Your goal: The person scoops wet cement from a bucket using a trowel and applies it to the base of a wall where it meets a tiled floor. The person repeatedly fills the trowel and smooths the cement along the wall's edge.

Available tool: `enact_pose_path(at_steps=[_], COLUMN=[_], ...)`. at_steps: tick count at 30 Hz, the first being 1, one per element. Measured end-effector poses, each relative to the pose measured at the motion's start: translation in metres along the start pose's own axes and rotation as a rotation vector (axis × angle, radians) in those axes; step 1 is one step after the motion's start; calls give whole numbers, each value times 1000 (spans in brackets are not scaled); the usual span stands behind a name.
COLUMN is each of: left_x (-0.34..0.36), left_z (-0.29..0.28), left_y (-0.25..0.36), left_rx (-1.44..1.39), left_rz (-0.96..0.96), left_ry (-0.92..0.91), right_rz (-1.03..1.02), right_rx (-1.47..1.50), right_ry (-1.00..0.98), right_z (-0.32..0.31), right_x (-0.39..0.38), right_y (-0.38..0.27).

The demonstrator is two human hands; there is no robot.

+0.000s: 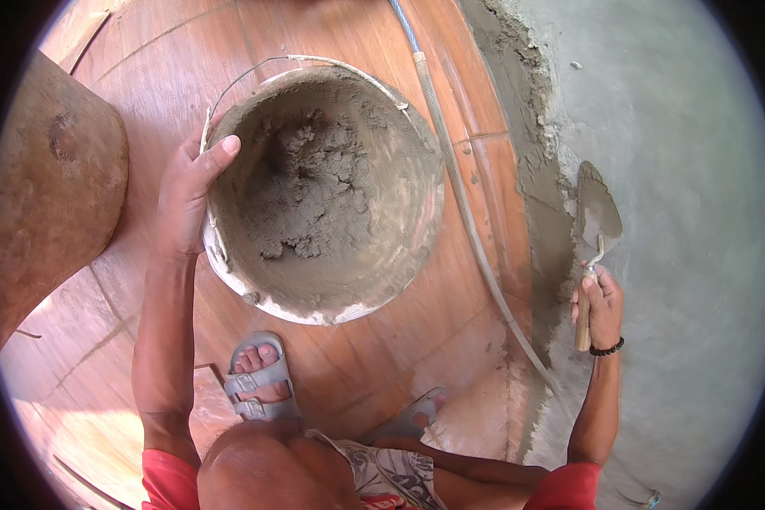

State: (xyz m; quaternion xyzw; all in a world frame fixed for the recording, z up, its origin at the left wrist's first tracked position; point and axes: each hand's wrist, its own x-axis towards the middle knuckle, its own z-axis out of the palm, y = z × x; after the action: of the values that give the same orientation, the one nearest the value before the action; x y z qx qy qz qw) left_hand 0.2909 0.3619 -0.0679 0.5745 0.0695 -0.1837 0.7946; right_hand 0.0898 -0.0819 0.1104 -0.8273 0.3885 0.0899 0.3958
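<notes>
head view: right hand (603,308) wraps a wooden-handled trowel (599,219), left hand (189,189) clasps the rim of a caked bucket (405,191), a lumpy heap of wet mortar (310,191) inside. beyond, a mortar band (542,204) already borders the tiles (450,357), its far stretch ragged, so smoothing seems left.

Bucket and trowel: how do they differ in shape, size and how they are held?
The bucket is round, deep and much larger; the trowel is narrow with a flat blade. The left hand grips the bucket at its rim; the right hand holds the trowel by its wooden handle. Both are smeared with grey mortar.
</notes>
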Motion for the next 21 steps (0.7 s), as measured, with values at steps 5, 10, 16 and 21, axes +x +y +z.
enact_pose_path(at_steps=[5, 10, 16, 21], left_x=[1, 5, 3, 3], left_z=[5, 3, 0, 0], left_y=[3, 1, -6, -3], left_rx=[-106, -111, -203, -201], left_rz=[9, 4, -5, -9], left_ry=[-29, -53, -48, -59], right_rz=[111, 279, 292, 110], right_rx=[-15, -106, -242, -423], right_ry=[-233, -122, -101, -163], right_z=[25, -12, -56, -15], right_x=[7, 34, -22, -33], right_y=[6, 28, 14, 14])
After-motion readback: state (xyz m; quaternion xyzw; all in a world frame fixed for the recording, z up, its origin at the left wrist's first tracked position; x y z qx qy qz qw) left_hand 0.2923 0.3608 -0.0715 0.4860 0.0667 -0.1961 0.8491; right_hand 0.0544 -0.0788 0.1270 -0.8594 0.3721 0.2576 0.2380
